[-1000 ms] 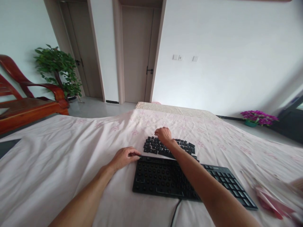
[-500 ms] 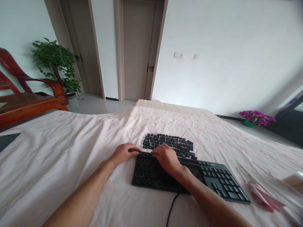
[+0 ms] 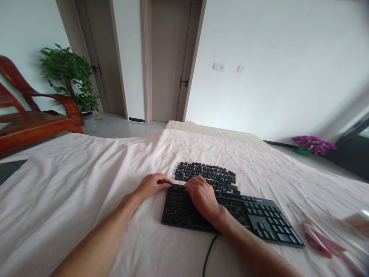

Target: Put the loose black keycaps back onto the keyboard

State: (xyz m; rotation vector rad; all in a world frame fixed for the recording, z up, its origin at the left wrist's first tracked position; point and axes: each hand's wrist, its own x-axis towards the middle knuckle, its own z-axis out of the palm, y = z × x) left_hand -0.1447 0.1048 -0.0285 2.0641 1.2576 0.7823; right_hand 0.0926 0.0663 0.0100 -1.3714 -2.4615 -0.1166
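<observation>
A black keyboard (image 3: 181,211) lies on the pink-flowered cloth, its left part stripped to bare key seats while the number pad at the right still carries keys. Just beyond its top edge, loose black keycaps (image 3: 210,170) are laid out in rows. My left hand (image 3: 152,185) pinches the keyboard's top left corner between thumb and fingers. Over the top row, a little further right, my right hand (image 3: 201,196) is closed with fingertips down against the keyboard. Whatever sits under those fingertips is too small and hidden to make out.
A black cable (image 3: 210,252) runs from the keyboard toward me. Right of it lie a pink cloth (image 3: 321,238), thin sticks (image 3: 294,211) and a blurred clear container of sticks (image 3: 359,223). A dark flat edge (image 3: 11,169) shows at far left, near a wooden chair (image 3: 37,123).
</observation>
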